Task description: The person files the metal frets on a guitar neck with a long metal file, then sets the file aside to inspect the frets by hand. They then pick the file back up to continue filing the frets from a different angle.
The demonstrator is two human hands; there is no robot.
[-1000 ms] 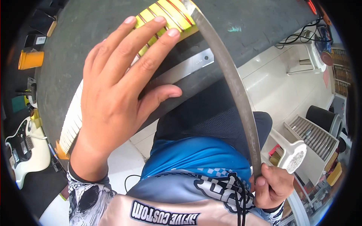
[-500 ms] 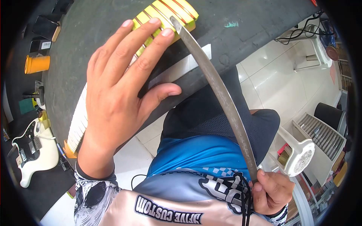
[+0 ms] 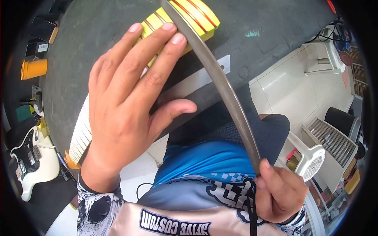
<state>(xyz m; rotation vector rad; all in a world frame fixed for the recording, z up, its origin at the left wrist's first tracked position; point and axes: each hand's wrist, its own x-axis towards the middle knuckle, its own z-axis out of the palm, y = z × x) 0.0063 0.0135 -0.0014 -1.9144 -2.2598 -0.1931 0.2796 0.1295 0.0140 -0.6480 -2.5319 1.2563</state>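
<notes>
On the dark surface [image 3: 240, 43], the neck [image 3: 208, 17] is lying beneath your spread left hand [image 3: 122, 90]; your right hand [image 3: 281, 192] is gripping a file [image 3: 221, 80] across it, work seemingly underway, the remainder unclear.

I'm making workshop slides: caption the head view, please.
Left hand spread over a fretted neck, right hand gripping a long metal strip that crosses the neck's yellow end.

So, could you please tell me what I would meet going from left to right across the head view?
Guitar, left hand, metal strip, right hand, slatted rack.
</notes>
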